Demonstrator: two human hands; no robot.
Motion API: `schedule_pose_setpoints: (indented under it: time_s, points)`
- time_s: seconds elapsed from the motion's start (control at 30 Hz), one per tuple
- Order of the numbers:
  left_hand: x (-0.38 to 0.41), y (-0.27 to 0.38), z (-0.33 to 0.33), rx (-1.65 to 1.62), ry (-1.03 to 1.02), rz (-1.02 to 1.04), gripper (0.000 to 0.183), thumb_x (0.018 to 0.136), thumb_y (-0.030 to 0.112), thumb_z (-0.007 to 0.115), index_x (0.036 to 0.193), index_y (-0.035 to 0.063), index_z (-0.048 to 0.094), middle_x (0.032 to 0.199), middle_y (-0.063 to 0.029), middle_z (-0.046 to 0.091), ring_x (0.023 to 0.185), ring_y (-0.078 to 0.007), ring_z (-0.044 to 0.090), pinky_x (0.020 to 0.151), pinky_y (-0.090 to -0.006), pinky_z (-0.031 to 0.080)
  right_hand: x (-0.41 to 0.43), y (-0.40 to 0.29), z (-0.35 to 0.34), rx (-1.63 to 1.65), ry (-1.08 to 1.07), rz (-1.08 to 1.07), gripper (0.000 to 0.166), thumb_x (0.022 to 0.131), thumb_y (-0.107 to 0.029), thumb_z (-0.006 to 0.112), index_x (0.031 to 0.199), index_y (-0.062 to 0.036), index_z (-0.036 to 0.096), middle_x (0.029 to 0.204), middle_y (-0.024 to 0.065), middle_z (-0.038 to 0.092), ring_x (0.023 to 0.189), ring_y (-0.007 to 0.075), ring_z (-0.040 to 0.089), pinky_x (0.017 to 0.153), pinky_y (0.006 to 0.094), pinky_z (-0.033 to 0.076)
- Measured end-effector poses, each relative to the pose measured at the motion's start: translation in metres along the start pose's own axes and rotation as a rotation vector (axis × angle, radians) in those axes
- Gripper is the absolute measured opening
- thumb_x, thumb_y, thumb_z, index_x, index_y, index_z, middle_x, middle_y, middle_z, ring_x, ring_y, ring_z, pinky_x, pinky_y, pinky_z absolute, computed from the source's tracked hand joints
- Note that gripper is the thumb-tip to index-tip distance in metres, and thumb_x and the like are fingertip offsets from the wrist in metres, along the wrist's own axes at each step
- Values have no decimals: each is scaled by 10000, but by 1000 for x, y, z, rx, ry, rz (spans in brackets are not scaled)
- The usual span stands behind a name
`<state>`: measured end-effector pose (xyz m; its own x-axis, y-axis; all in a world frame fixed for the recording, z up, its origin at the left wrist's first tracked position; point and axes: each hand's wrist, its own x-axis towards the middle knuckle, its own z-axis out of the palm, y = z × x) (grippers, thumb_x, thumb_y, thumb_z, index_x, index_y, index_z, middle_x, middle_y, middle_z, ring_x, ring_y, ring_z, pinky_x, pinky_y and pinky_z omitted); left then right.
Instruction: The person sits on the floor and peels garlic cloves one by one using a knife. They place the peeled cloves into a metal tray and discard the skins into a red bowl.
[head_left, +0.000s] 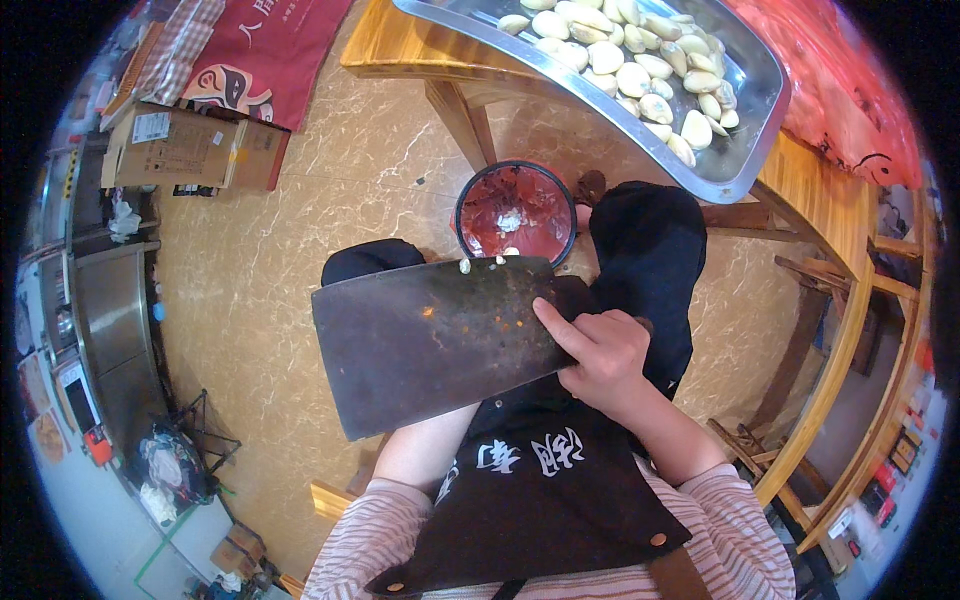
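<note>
My right hand (609, 351) grips a wide, dark cleaver (420, 337) at its handle end, the index finger stretched along the blade. The blade lies level over my lap, with orange-brown specks on it. Only my left forearm (427, 442) shows; the hand itself is hidden beneath the blade. Small whitish garlic pieces (465, 265) appear at the blade's far edge. Just beyond that edge, between my knees, stands a round bin (480, 199) with a red liner and whitish scraps at its bottom. Peeled garlic cloves (632, 79) fill part of a metal tray (739, 169) ahead on the right.
The tray rests on a wooden table (817, 202), beside a red plastic bag (847, 97). Cardboard boxes (187, 150) stand at the far left under a red cloth (300, 45). Wooden stools (787, 450) are at the right. A dark apron (540, 517) covers my lap.
</note>
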<state>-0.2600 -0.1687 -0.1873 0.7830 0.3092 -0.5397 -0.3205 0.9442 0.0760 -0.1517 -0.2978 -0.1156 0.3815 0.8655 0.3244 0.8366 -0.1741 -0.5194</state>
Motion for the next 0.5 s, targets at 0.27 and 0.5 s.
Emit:
schedule_pose_setpoints:
  time_s: [0.27,0.5]
  points:
    - [2,-1,-1,19,18,9,419,839,299,556,1185,68,503,1170,-124,541,1080,-249,495,947,-401,387,1,1,0,16,-6,16,681,404,-37,598,1080,-102,644,505,8,405,429,174,438,444,291,347]
    - [5,-1,-1,22,32,17,417,837,301,556,1175,63,506,1155,-126,546,1058,-244,507,927,-392,406,2,0,1,33,-1,21,685,399,-46,593,1080,-103,644,500,9,395,424,175,427,440,292,341]
